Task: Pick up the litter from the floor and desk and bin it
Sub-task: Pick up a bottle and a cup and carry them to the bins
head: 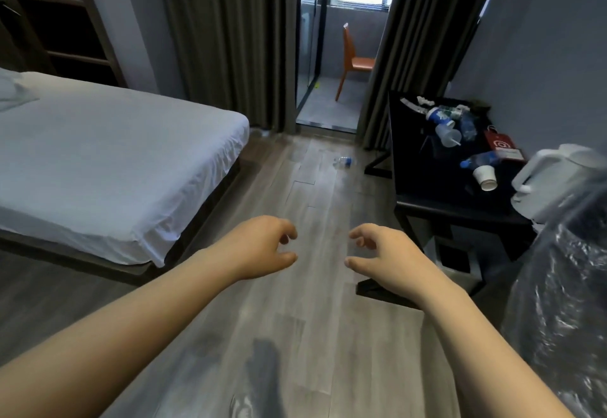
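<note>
A hotel-style bedroom: a made bed left of the fingers, a desk with kettle right of them, curtains and chair beyond.

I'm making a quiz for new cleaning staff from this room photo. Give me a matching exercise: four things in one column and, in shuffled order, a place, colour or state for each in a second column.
Things
1. paper cup
2. bin
3. chair
4. stray bottle

Place, colour or state
A. under the desk
B. lying on the open floor
C. orange, standing upright
D. on its side on the desk

Pairs: 1-D, 2-A, 3-C, 4-B
</note>
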The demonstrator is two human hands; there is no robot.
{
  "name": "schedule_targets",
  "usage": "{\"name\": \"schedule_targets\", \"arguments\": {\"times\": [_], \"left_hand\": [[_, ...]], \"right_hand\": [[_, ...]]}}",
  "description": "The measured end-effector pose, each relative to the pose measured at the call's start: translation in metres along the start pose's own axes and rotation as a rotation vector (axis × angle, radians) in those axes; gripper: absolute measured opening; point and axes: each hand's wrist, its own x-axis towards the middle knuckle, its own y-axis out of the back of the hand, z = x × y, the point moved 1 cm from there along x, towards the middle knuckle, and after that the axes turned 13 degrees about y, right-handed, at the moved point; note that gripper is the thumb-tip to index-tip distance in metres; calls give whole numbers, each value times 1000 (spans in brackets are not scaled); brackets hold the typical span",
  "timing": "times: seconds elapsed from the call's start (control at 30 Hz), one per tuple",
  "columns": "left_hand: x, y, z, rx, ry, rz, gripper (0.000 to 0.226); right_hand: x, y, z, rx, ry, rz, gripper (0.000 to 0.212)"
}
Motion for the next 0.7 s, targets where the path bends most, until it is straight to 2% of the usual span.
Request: {"name": "schedule_targets", "arguments": {"times": [0.5,0.7], "left_hand": [[281,76,-61,14,-91,-46,42],[380,94,-62,-7,-159,-81,43]], "right_hand": [[262,28,64,6,-110,56,47],[338,39,102,55,-192,64,47]]}}
